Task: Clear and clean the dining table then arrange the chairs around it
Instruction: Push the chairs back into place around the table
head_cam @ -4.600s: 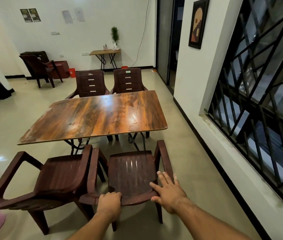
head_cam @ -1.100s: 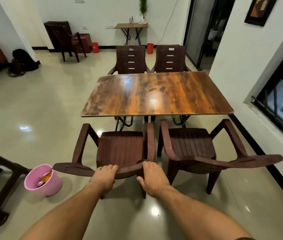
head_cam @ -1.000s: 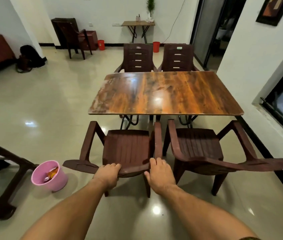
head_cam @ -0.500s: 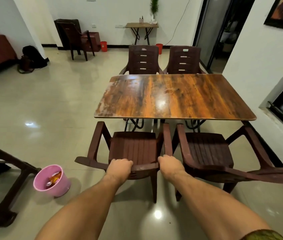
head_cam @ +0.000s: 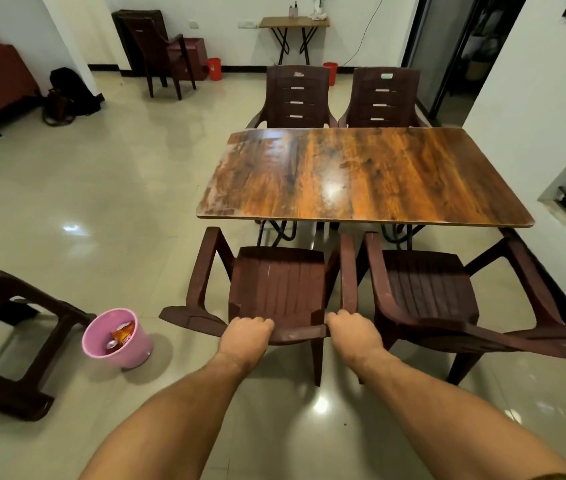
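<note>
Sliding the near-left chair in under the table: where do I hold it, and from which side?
Grip the near-left chair by the top rail of its backrest, from behind, as the left hand and right hand do now, spread apart. Its back faces you, its seat faces the table, and the rail is thin enough for fingers to curl over.
</note>
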